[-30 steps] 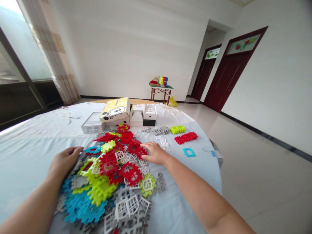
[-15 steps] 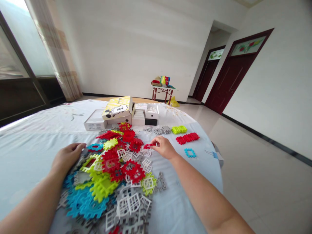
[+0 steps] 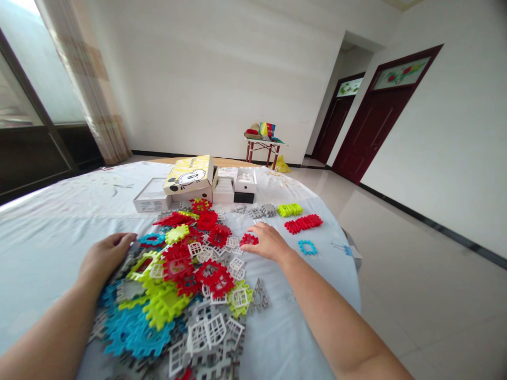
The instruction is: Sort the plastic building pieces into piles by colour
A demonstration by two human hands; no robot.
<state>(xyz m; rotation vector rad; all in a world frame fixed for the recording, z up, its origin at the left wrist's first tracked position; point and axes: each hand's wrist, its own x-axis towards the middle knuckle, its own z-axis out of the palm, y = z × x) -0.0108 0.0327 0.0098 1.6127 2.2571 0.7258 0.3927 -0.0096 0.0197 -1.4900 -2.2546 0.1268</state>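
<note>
Between the thumb and fingers of my right hand (image 3: 267, 241) is a small red building tile (image 3: 249, 239) with notched edges, just right of the pile. My left hand (image 3: 106, 256) rests against the pile's left edge, fingers closed together; what they hold, if anything, is hidden. The heap mixes red tiles (image 3: 216, 278), lime green tiles (image 3: 166, 303), blue tiles (image 3: 137, 330), grey tiles (image 3: 259, 295) and white window-grid pieces (image 3: 208, 333). Beyond my right hand lie a lime green row of tiles (image 3: 290, 210), a red row of tiles (image 3: 303, 224) and a single blue tile (image 3: 308, 247).
Behind the heap stand a yellow-and-white cartoon box (image 3: 190, 177), a white box (image 3: 152, 196) and a small open white box (image 3: 245, 180). Several grey tiles (image 3: 262, 211) lie right of these. The round table's light blue cloth (image 3: 285, 327) curves away at the right.
The red tile in my right hand has turned from nearly edge-on to face-up and moved slightly right and down. My left hand stays almost where it was.
</note>
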